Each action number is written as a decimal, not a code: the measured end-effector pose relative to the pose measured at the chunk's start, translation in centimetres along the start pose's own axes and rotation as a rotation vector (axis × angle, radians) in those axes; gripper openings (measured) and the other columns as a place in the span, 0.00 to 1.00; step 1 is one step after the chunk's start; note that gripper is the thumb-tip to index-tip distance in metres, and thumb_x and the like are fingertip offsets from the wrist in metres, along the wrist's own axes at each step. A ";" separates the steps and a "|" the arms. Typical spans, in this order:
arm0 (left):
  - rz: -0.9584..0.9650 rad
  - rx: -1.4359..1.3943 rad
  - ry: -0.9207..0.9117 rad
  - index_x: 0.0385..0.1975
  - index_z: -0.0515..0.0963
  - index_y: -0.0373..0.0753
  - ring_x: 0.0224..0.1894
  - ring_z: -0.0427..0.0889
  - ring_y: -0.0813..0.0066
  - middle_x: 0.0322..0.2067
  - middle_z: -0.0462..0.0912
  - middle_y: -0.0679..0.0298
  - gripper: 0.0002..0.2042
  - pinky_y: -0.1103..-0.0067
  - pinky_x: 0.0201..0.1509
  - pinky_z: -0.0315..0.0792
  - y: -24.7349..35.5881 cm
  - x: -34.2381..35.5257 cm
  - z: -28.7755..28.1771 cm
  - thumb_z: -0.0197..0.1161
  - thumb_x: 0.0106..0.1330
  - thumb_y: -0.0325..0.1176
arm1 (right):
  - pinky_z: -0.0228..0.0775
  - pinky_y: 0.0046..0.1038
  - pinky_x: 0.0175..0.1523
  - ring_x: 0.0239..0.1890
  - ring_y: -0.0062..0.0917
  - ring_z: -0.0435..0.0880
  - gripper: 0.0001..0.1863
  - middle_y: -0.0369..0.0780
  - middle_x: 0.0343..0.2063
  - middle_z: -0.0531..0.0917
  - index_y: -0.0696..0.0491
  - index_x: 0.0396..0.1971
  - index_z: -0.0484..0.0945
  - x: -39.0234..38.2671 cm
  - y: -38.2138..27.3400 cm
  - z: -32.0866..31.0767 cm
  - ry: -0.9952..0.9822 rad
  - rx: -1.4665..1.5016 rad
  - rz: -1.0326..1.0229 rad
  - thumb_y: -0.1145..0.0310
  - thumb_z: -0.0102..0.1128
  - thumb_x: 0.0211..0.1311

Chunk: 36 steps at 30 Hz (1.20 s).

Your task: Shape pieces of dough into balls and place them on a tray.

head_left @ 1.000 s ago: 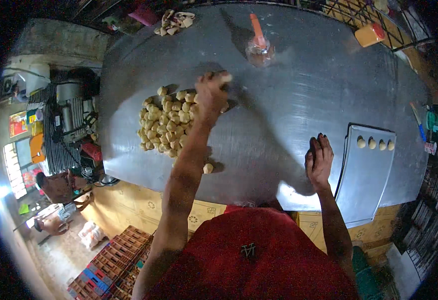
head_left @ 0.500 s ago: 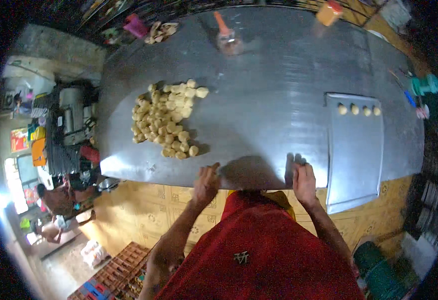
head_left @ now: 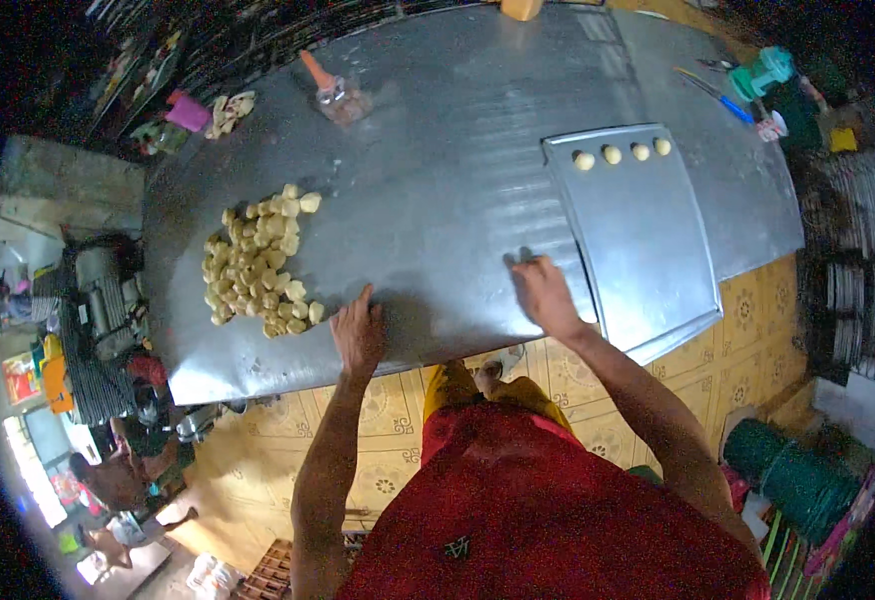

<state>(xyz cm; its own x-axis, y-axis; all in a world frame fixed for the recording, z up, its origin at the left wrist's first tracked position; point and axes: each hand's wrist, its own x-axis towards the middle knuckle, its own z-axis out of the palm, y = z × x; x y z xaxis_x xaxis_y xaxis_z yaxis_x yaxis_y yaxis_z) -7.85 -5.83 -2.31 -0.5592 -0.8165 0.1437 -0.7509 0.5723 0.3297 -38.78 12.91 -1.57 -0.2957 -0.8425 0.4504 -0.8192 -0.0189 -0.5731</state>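
My left hand [head_left: 360, 338] is over the near part of the metal table [head_left: 428, 190], just right of a heap of pale dough balls [head_left: 258, 262]. Its index finger points away from me and nothing shows in it. My right hand [head_left: 548, 298] reaches over the tabletop, close to the left edge of a flat metal tray [head_left: 648, 235]. Its fingers are loosely bent and apart, holding nothing visible. Along the far end of the tray sit several dough balls [head_left: 612, 155] in a row. The tray's near end juts past the table edge.
A clear container with an orange part [head_left: 336, 95] lies at the far left. Beyond it are a pink cup [head_left: 189, 112] and a crumpled cloth [head_left: 230, 114]. A blue-handled tool [head_left: 736, 108] lies far right. Another person [head_left: 123, 480] is at the lower left.
Both hands have moved forward from the table's near edge, the left toward the heap and the right toward the tray. The whole view has shifted and turned. The dough balls look unchanged.
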 end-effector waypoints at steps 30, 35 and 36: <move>0.020 -0.066 0.038 0.60 0.82 0.49 0.45 0.84 0.62 0.45 0.90 0.66 0.20 0.61 0.52 0.69 2.4 14.0 3.1 0.68 0.73 0.49 | 0.64 0.47 0.51 0.54 0.47 0.76 0.22 0.50 0.51 0.78 0.50 0.55 0.80 9.8 3.7 3.7 -0.105 -0.312 0.389 0.78 0.57 0.61; 0.259 -0.209 0.054 0.58 0.82 0.49 0.46 0.84 0.63 0.47 0.90 0.65 0.18 0.62 0.53 0.69 1.8 16.1 4.0 0.67 0.73 0.48 | 0.63 0.46 0.53 0.54 0.47 0.76 0.20 0.49 0.48 0.77 0.49 0.56 0.81 9.8 4.3 3.4 0.004 -0.194 0.276 0.75 0.55 0.64; 0.239 -0.155 -0.035 0.58 0.83 0.51 0.46 0.84 0.63 0.46 0.90 0.66 0.18 0.61 0.54 0.69 1.6 16.5 3.9 0.67 0.73 0.48 | 0.62 0.45 0.53 0.53 0.45 0.77 0.20 0.47 0.47 0.77 0.50 0.56 0.80 10.2 4.9 3.5 -0.024 -0.356 0.330 0.75 0.55 0.64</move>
<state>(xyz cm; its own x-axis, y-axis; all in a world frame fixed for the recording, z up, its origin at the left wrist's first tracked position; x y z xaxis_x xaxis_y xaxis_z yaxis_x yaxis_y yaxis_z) -19.63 -18.10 -3.06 -0.7273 -0.6556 0.2030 -0.5356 0.7272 0.4292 -44.07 2.34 -2.20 -0.5596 -0.7851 0.2654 -0.8023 0.4329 -0.4110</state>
